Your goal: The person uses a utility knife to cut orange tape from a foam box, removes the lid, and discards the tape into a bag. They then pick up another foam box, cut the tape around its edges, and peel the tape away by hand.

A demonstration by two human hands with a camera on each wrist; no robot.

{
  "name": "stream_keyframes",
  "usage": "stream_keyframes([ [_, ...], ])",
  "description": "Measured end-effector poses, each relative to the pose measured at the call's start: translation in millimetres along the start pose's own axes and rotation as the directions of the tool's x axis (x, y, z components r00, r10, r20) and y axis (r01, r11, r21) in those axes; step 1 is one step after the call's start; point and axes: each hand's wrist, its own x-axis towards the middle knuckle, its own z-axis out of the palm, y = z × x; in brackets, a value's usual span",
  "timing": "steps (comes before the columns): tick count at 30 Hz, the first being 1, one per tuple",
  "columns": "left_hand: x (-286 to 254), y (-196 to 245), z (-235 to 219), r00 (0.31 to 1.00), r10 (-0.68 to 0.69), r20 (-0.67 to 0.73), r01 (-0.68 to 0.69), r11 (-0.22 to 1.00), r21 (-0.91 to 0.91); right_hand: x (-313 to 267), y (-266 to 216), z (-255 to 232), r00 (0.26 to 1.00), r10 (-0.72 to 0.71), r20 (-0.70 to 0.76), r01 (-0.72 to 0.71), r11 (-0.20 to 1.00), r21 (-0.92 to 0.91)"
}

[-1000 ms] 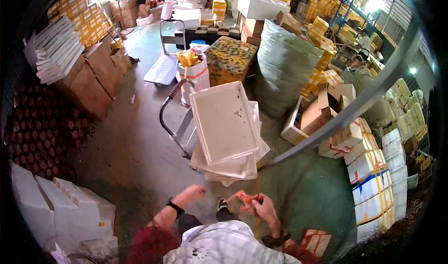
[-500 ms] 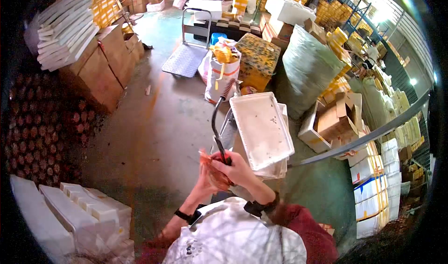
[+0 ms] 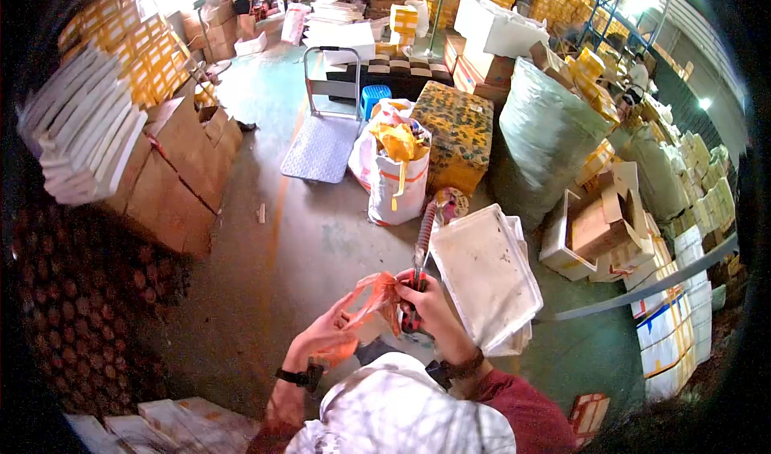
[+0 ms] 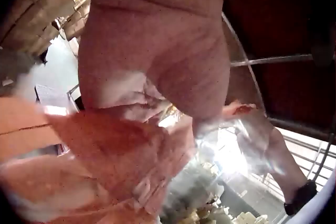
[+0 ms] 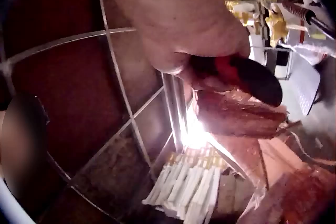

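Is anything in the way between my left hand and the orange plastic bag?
Nothing visible is: your left hand has its fingers right on the orange plastic bag. The red-and-black handle is in your right hand, at the other side of the bag, not between them.

No text, label, brand, number or sign can be read; marks on the strapped white boxes (image 3: 668, 335), right of the white tray stack (image 3: 487, 273), are too small.
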Motion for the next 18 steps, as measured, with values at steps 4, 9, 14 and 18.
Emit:
stream_keyframes([
  [4,94,-10,-75,0.982,-0.038,0.185,-0.071,0.834,0.548,63,-37,-11,0.997,-0.006,-0.080,0.012,0.997,0.083],
  [9,219,36,-125,1.000,0.017,0.014,-0.021,0.929,0.370,111,-68,-39,0.918,-0.097,-0.384,0.128,0.990,0.056],
  [14,388,206,-164,0.980,0.126,-0.151,-0.103,0.983,0.154,113,-82,-69,0.692,-0.213,-0.690,0.152,0.977,-0.149],
  [18,528,338,-190,0.892,0.449,-0.046,-0.442,0.890,0.111,109,-46,-87,0.496,-0.151,-0.855,0.175,0.982,-0.072],
])
